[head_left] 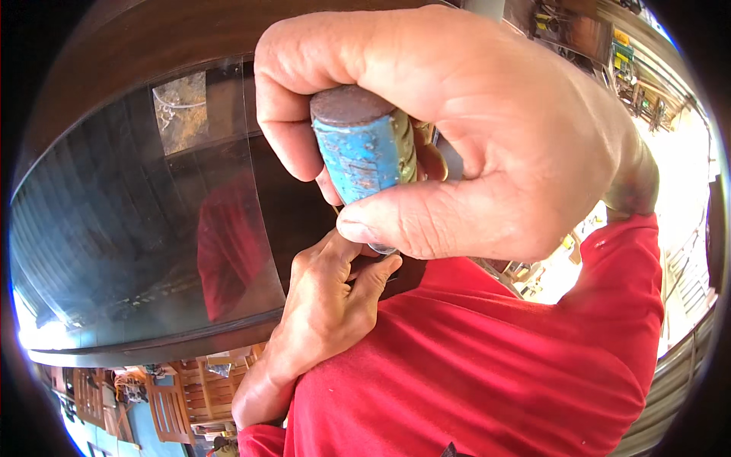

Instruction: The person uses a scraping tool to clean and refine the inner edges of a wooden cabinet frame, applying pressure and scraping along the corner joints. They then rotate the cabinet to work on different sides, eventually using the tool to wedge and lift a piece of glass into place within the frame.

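My right hand (495,145), at the top centre, is curled around a short cylinder (358,160) with worn blue covering and a flat rusty brown end turned upward. Its thumb lies along the near side of the cylinder. Just beneath, my left hand (327,297) is closed, fingertips tucked under the right hand at the edge of a dark brown frame. A small shiny piece (381,248) shows between the two hands; what exactly the left fingers grip is hidden.
A dark reflective glass panel (114,244) in a brown frame (137,46) fills the left side, close to the hands. Wooden slatted furniture (175,396) stands below it at lower left. Shelving with assorted items (624,68) appears at upper right.
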`<state>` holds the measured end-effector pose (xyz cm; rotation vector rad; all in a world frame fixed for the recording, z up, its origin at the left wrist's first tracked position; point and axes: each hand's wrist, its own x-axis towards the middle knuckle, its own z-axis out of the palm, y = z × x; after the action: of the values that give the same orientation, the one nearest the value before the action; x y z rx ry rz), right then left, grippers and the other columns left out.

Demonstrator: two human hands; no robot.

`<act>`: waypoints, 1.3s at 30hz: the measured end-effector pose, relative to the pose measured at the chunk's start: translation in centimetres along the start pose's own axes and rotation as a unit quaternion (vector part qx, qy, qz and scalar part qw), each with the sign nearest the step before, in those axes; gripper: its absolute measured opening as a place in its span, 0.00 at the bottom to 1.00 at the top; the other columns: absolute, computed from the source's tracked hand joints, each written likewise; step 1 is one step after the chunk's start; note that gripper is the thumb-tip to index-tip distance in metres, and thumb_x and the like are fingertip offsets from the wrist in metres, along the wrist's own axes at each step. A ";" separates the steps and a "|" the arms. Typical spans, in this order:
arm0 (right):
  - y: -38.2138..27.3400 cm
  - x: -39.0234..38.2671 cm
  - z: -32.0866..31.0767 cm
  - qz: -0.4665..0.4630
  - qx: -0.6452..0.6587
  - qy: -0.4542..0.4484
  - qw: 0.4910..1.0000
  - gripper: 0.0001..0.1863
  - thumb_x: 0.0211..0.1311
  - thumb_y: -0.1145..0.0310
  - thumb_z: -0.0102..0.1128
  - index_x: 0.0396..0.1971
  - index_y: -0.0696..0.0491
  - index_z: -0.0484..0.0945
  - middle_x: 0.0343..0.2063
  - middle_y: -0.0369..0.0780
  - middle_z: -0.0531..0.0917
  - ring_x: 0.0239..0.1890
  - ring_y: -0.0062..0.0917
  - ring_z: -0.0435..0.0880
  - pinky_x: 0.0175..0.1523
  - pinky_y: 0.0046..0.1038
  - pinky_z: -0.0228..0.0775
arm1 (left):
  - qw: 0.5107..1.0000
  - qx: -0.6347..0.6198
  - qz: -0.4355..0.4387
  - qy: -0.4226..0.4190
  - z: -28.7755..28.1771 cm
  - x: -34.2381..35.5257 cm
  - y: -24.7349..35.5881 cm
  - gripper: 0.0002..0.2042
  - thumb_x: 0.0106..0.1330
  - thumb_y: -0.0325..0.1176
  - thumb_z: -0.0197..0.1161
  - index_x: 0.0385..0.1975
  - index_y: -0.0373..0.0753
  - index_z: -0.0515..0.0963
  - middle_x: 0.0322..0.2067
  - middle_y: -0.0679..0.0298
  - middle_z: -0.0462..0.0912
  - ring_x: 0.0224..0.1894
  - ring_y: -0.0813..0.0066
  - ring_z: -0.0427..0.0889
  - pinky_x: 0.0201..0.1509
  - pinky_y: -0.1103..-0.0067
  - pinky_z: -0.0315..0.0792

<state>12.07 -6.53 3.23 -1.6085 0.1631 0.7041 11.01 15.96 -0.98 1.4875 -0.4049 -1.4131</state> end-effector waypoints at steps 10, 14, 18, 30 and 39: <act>-0.2 0.5 -0.2 0.023 0.153 0.008 0.988 0.13 0.58 0.74 0.68 0.40 0.57 0.73 0.31 0.36 0.79 0.36 0.17 0.79 0.42 0.23 0.71 | 0.998 0.003 -0.059 -0.011 -0.1 -0.1 -0.4 0.07 0.65 0.24 0.70 0.38 0.30 0.80 0.32 0.58 0.88 0.35 0.75 0.87 0.42 0.77 0.79; 2.0 0.5 -0.8 0.033 0.068 -0.010 0.997 0.14 0.60 0.72 0.69 0.41 0.56 0.72 0.33 0.37 0.81 0.38 0.18 0.80 0.44 0.23 0.73 | 0.998 0.012 -0.053 -0.022 -0.2 0.0 -0.2 0.06 0.65 0.24 0.69 0.38 0.31 0.79 0.31 0.57 0.87 0.34 0.72 0.87 0.40 0.75 0.79; 1.4 0.4 -1.1 0.063 0.015 -0.033 0.997 0.15 0.61 0.73 0.68 0.42 0.56 0.71 0.35 0.37 0.81 0.40 0.19 0.81 0.47 0.25 0.74 | 0.997 0.000 -0.058 -0.045 -0.3 0.0 -0.5 0.07 0.66 0.24 0.68 0.39 0.32 0.78 0.31 0.55 0.87 0.34 0.67 0.88 0.39 0.73 0.78; -0.9 1.3 0.0 0.134 -0.017 -0.005 0.991 0.27 0.62 0.75 0.70 0.59 0.54 0.69 0.39 0.36 0.82 0.41 0.18 0.81 0.47 0.24 0.75 | 0.996 -0.014 -0.085 -0.011 -0.2 -0.8 -0.6 0.06 0.68 0.24 0.68 0.40 0.31 0.78 0.31 0.59 0.87 0.34 0.76 0.86 0.39 0.77 0.79; -3.7 0.7 -0.1 0.004 -0.118 0.052 0.992 0.28 0.66 0.67 0.68 0.60 0.60 0.67 0.37 0.41 0.82 0.37 0.21 0.82 0.40 0.26 0.74 | 0.979 -0.178 -0.079 0.069 0.6 -0.7 -1.1 0.06 0.71 0.24 0.66 0.38 0.29 0.75 0.35 0.57 0.88 0.38 0.78 0.86 0.42 0.81 0.80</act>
<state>14.54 -5.74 6.01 -1.8737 0.1678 0.6648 9.88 16.77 -1.41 1.3326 0.0536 -1.4090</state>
